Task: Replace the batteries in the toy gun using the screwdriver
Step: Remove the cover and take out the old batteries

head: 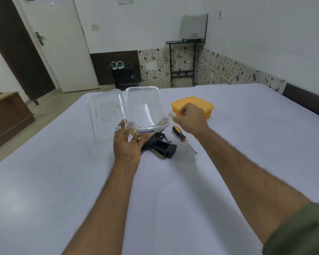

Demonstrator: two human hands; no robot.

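Left hand (126,150) holding clear container (147,109) (lid open), toy gun (159,147) beneath

Nothing can be read with certainty. A small white barcode sticker (117,128) sits on the edge of the hinged lid of the clear plastic clamshell container (129,111), but its print is too small to make out. A framed paper notice (125,0) on the far white wall is likewise illegible.

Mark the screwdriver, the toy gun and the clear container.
screwdriver (179,133): head view, on its yellow-and-black handle.
toy gun (161,146): head view, on the open battery compartment in the grip.
clear container (147,107): head view, on the tub's inner wall.
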